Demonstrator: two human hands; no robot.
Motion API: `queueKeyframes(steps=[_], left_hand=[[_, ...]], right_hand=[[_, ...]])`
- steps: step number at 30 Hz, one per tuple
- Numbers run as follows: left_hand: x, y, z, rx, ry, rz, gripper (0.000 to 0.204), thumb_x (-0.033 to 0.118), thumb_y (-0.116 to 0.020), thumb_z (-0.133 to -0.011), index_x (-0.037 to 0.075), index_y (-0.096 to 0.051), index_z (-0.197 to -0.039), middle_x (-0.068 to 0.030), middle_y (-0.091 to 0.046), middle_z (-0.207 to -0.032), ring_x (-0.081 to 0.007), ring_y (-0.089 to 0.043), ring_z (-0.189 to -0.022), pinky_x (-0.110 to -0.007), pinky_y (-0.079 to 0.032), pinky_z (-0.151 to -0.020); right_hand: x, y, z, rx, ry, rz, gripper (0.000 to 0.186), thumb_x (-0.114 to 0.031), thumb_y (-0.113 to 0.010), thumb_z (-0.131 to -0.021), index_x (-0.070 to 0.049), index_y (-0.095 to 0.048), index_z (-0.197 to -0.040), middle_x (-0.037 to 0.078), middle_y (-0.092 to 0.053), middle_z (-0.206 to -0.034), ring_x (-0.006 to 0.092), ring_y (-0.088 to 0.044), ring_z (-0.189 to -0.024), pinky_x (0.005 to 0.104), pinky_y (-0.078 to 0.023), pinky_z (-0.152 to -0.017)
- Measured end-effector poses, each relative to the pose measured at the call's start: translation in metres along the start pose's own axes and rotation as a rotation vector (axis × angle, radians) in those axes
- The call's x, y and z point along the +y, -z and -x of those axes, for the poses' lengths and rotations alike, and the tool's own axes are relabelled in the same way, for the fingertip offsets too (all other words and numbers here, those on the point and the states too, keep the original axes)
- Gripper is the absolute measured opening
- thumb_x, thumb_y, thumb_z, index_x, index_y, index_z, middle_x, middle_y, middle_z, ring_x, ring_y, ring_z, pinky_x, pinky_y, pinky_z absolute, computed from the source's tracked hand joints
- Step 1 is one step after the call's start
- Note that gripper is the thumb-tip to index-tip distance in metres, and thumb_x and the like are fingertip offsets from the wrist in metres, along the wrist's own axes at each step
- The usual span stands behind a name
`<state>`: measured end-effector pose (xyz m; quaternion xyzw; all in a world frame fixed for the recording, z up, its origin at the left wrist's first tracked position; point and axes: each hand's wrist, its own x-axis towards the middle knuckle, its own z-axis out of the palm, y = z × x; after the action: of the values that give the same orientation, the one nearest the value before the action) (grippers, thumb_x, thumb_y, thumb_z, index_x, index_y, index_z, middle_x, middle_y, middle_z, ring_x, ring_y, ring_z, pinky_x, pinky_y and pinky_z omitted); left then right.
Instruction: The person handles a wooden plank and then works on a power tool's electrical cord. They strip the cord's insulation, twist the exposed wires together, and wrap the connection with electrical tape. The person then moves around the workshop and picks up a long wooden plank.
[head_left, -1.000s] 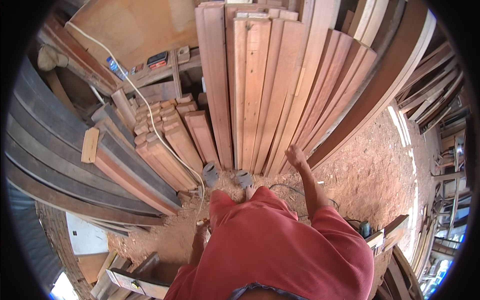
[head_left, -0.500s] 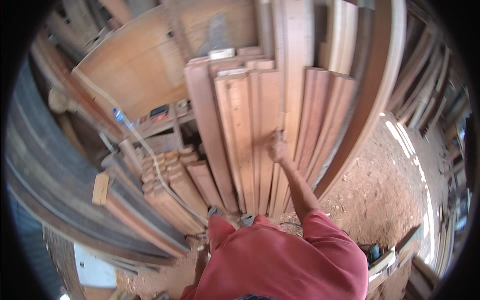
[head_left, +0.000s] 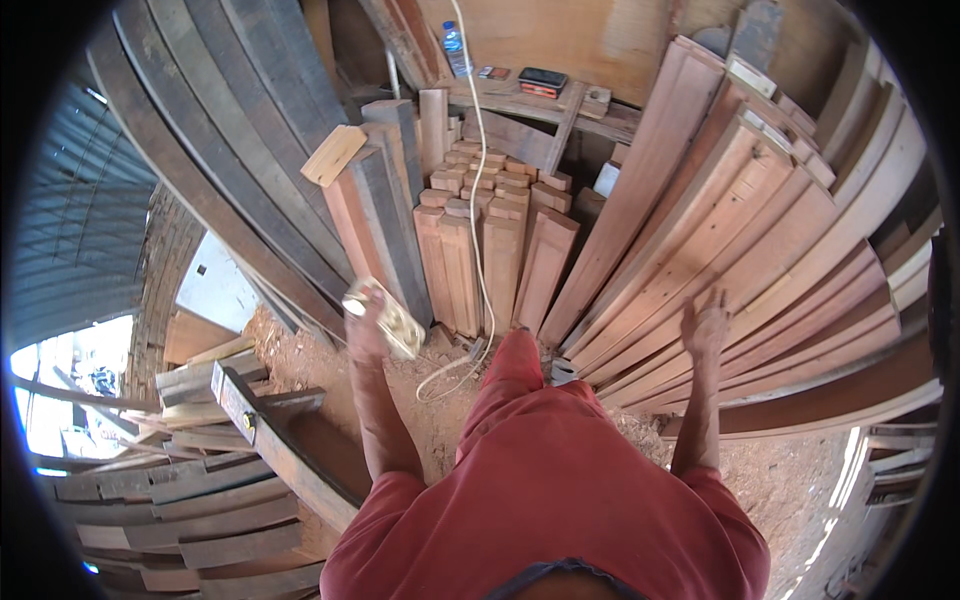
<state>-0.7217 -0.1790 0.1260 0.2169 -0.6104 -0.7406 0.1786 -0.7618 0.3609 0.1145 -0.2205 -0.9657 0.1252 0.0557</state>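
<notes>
Planks (head_left: 740, 230) of pale reddish wood lean in a fanned stack against the back wall, feet in the sawdust floor (head_left: 790, 480), tops tipped up and to the right; stood on end like that they take little ground, I reckon, and any one can be tipped out. Their long axes run from lower left to upper right. The right hand (head_left: 706, 325) is raised with fingers spread apart, right at the faces of the lower planks; whether it touches I cannot tell. The left hand (head_left: 366, 325) is closed around a small pale block (head_left: 385, 315), blurred, held up near the dark beams (head_left: 385, 215) that lean beside it. Between the two stacks stand short wood posts (head_left: 490, 240) upright in a tight bundle, a white cord (head_left: 478, 200) trailing down over them. A shelf (head_left: 520, 95) behind carries a water bottle (head_left: 455, 45).
</notes>
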Motion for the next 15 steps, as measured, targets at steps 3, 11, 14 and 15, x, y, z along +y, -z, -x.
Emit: queueKeyframes(steps=[3, 11, 14, 15], left_hand=[[0.086, -0.045, -0.004, -0.459, -0.125, 0.585, 0.042, 0.041, -0.059, -0.094, 0.004, -0.059, -0.113, -0.0144, -0.065, -0.093, -0.0307, -0.066, -0.085, -0.046, -0.056, -0.077], [0.138, -0.096, -0.026, -0.616, -0.113, 0.969, 0.055, 0.051, -0.060, -0.091, -0.001, -0.066, -0.108, -0.0174, -0.067, -0.096, -0.0319, -0.061, -0.093, -0.044, -0.045, -0.084], [0.122, -0.066, -0.053, -0.416, -0.022, 0.905, 0.049, 0.050, -0.061, -0.091, 0.003, -0.067, -0.104, -0.0160, -0.069, -0.091, -0.0329, -0.066, -0.084, -0.046, -0.051, -0.078], [0.108, -0.053, -0.061, -0.338, 0.034, 0.883, 0.048, 0.050, -0.061, -0.092, 0.005, -0.066, -0.105, -0.0144, -0.070, -0.089, -0.0307, -0.068, -0.081, -0.046, -0.054, -0.075]], right_hand=[[-0.045, -0.046, 0.020, -0.339, 0.505, -0.316, 0.071, -0.033, -0.067, -0.089, 0.007, -0.039, -0.140, 0.028, -0.035, -0.148, 0.0414, -0.039, -0.135, 0.0452, -0.031, -0.114], [-0.202, -0.062, 0.063, -0.585, 0.765, -0.783, 0.045, -0.026, -0.066, -0.091, 0.002, -0.054, -0.124, 0.023, -0.061, -0.112, 0.0310, -0.059, -0.103, 0.0383, -0.046, -0.089], [-0.210, -0.080, 0.064, -0.825, 0.746, -0.724, 0.028, -0.022, -0.064, -0.093, 0.001, -0.062, -0.108, 0.017, -0.065, -0.084, 0.0261, -0.061, -0.076, 0.0361, -0.049, -0.070], [-0.208, -0.086, 0.070, -0.850, 0.750, -0.672, 0.023, -0.021, -0.063, -0.093, 0.001, -0.063, -0.103, 0.015, -0.064, -0.075, 0.0246, -0.060, -0.067, 0.0353, -0.049, -0.064]])
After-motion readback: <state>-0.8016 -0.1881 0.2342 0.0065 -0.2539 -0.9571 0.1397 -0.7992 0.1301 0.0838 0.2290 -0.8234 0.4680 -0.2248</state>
